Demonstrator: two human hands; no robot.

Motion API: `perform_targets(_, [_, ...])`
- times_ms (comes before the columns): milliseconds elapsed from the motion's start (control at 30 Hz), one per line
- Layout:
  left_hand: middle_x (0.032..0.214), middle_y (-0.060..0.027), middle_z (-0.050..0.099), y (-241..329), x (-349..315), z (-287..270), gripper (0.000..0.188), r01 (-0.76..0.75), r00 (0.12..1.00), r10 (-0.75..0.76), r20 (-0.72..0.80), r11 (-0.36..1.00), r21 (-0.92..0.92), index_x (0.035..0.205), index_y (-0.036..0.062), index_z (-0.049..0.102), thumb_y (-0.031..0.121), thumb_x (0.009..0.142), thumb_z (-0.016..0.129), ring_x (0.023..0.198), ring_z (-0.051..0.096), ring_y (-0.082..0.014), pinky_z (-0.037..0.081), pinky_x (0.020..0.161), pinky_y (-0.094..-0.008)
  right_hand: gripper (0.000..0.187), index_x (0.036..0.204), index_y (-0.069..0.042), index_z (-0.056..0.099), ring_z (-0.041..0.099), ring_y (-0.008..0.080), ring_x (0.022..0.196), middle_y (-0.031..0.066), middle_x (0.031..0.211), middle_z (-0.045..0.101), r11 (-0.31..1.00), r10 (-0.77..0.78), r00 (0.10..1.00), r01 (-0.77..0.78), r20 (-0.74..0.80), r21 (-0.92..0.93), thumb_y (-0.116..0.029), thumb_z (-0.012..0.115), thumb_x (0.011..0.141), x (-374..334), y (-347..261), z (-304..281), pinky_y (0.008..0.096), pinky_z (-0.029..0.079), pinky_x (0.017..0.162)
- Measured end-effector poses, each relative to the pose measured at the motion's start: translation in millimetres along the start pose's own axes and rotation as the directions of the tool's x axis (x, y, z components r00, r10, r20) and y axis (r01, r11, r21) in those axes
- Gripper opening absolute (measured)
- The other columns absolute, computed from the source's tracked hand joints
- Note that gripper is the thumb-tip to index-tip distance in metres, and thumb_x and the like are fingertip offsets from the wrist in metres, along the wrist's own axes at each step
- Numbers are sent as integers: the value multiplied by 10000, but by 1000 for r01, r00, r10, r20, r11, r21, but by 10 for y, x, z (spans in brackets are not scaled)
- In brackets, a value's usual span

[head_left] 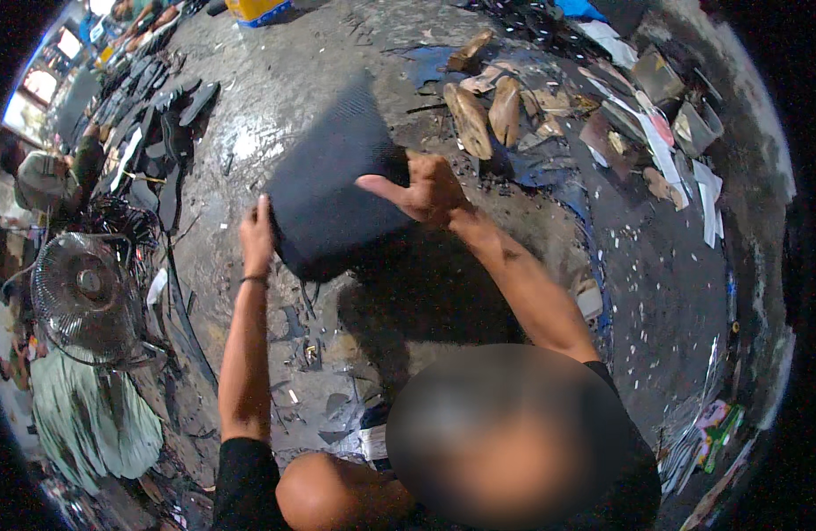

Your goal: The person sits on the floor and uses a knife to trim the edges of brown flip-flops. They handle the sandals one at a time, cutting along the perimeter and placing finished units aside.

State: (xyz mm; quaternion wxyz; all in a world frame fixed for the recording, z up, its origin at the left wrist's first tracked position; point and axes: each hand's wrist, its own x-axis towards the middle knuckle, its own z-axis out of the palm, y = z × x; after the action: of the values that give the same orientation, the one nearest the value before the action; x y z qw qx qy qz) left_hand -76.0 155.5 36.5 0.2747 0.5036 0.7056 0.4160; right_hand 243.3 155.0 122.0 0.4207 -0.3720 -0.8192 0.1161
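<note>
A dark, flexible sheet (333, 181) with a finely textured surface, perhaps rubber, is held up above the floor between my hands. Its far end tapers to a bent, blurred point. My left hand (257, 237) grips the left edge, fingers partly hidden at the rim. On the opposite edge, my right hand (430, 190) is closed round the sheet, its thumb lying across the top face. Wooden shoe lasts (467, 121) lie on the floor beyond my right hand. The sheet's underside is out of sight.
To the left stands a round fan (88, 281) beside a pale green cloth (94, 416). Dark sole-shaped pieces (169, 168) are heaped farther off, near another person (49, 177). Scraps and containers (695, 128) clutter the right. A yellow-blue box (259, 11) sits at the far edge.
</note>
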Motion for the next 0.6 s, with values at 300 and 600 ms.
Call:
perform_targets(300, [1397,-93,460,839,-2322,-817,727,406,913,-111,391,326,-854,1397,87,425,633,917,434,1284,417,-282,321,1085,-473,321,1060,-85,566,547,303,1076,137,1099,576,790,-121,960,247,252,-562,-164,637,756,-1411,-898,-365,376,480,902])
perform_targets(600, [1101,-60,527,-930,-3614,-9,471,775,632,-466,619,368,-514,1240,64,419,257,891,670,967,565,-209,519,813,-380,579,1214,-85,445,499,326,1052,155,1106,517,191,774,132,-981,-620,31,-196,729,722,-4884,-1120,-1035,440,384,905])
